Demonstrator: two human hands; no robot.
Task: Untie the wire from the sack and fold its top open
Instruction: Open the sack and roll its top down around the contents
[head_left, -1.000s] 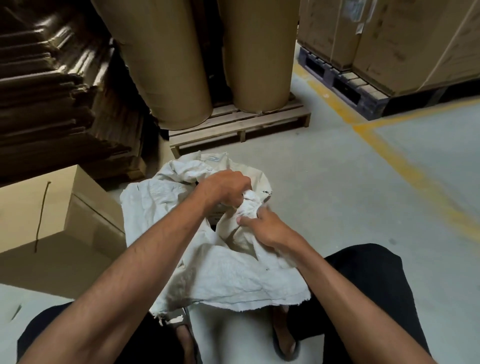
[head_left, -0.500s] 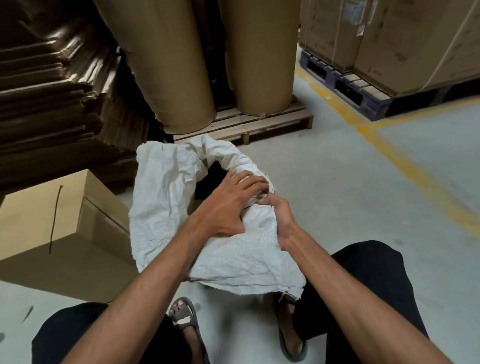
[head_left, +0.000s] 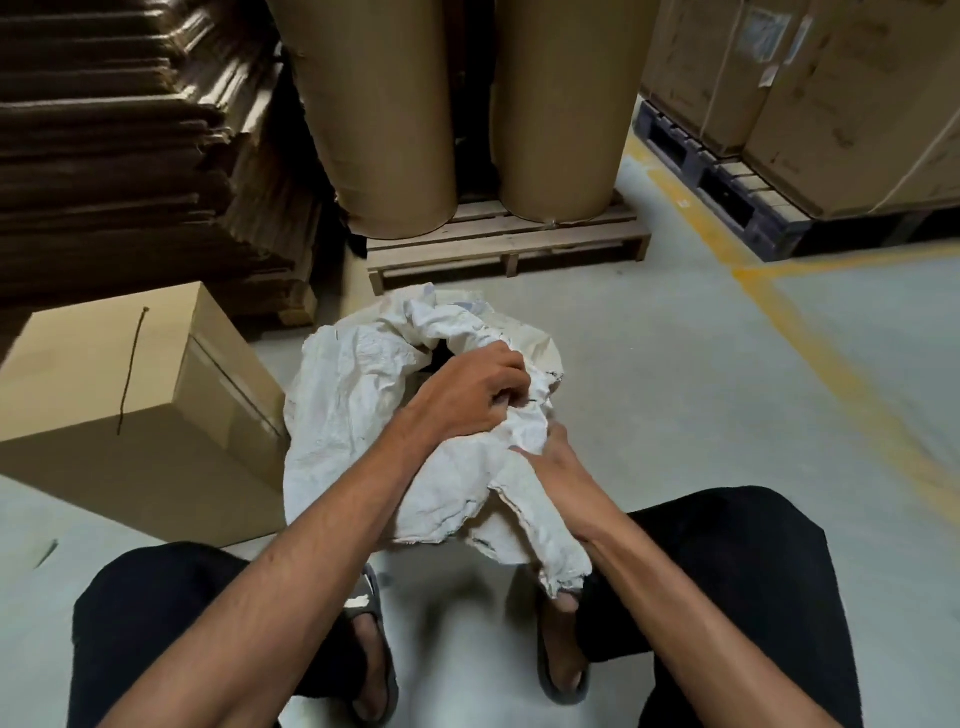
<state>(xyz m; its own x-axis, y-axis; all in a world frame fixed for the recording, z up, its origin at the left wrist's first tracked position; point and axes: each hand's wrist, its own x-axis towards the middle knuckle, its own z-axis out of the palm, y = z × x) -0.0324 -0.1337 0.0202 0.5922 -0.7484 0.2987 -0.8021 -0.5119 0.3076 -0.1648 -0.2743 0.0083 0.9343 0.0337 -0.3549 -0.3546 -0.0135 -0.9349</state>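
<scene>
Nearest, at the bottom of the frame, two knees in black trousers are seen, with two sandalled feet (head_left: 563, 657) planted on the grey floor (head_left: 727, 389) between them. Just above, at the centre of the frame, a crumpled white woven sack (head_left: 358, 415) is held over the floor, its frayed edge hanging down towards the right foot. The sack's cloth is grasped by the left hand (head_left: 475, 392), whose fingers are curled round a bunched fold near the dark opening at the sack's top. Lower and to the right, the right hand (head_left: 553, 460) is laid against the sack with its thumb stretched along the cloth; its fingers are hidden behind a fold, so its grip cannot be told. No wire can be made out on the sack. At the left of the frame a closed cardboard box (head_left: 130, 395) is set on the floor, a dark cord lying across its lid. Further back, at upper centre, two tall brown paper rolls (head_left: 395, 119) are stood on a wooden pallet (head_left: 509, 247). Flattened cardboard (head_left: 130, 156) is stacked at upper left, and large cartons (head_left: 831, 93) are placed on a dark pallet at upper right, beside a yellow floor line (head_left: 831, 343).
</scene>
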